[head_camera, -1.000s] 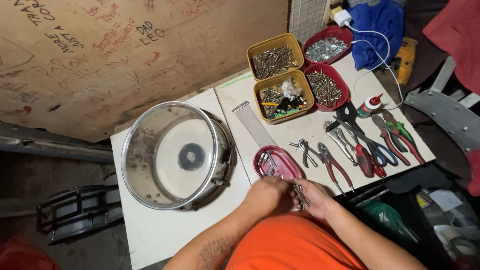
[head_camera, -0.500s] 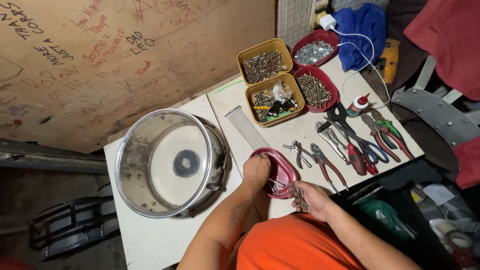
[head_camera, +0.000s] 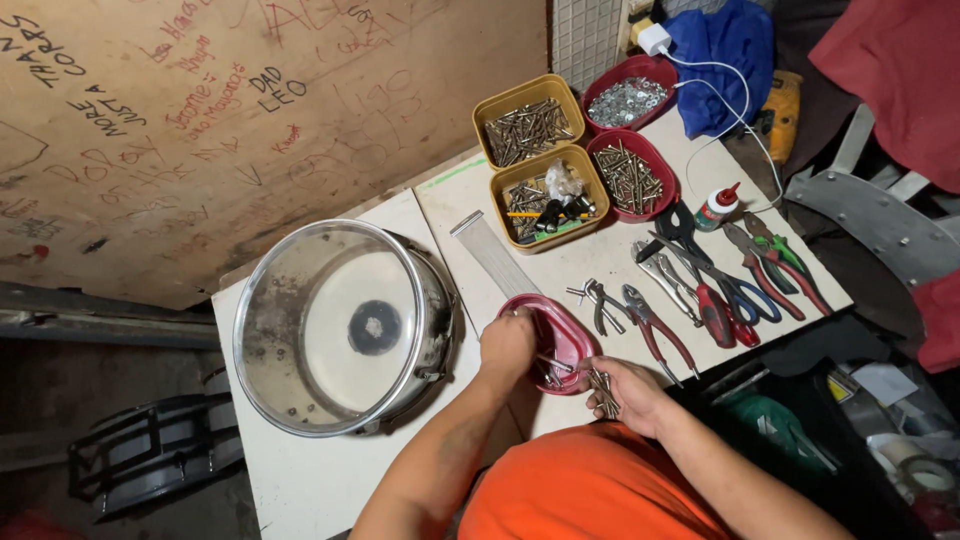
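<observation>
Landmark: red oval tray (head_camera: 570, 335) near the front edge of the white counter (head_camera: 300, 480).

Far left of tray, off the counter at floor level: dark drum hoop (head_camera: 150, 450), partly in shadow.

Left of tray, just beside it: metal snare drum shell (head_camera: 345, 325), lying open side up, likely so the lugs round its wall stay within reach.

At tray's left rim: left hand (head_camera: 507, 345), fingers curled down into the tray, apparently pinching one small metal piece; grip itself hidden by the knuckles, so cannot tell for sure.

Behind tray, slanting away: strip of snare wires (head_camera: 492, 252), flat on counter.

At tray's near right edge: right hand (head_camera: 622, 392), closed loosely round a bundle of tension rods (head_camera: 602, 390), ends sticking out of the fist; held close to the tray, seemingly as a collecting point.

Right of tray: row of pliers (head_camera: 655, 325) and scissors (head_camera: 700, 265), handles toward the person, laid side by side for easy picking.

Behind tray, farther back: two yellow bins (head_camera: 545, 190) and two red bins (head_camera: 635, 170) of screws, sorted by kind; small glue bottle (head_camera: 718, 205) right of these.
</observation>
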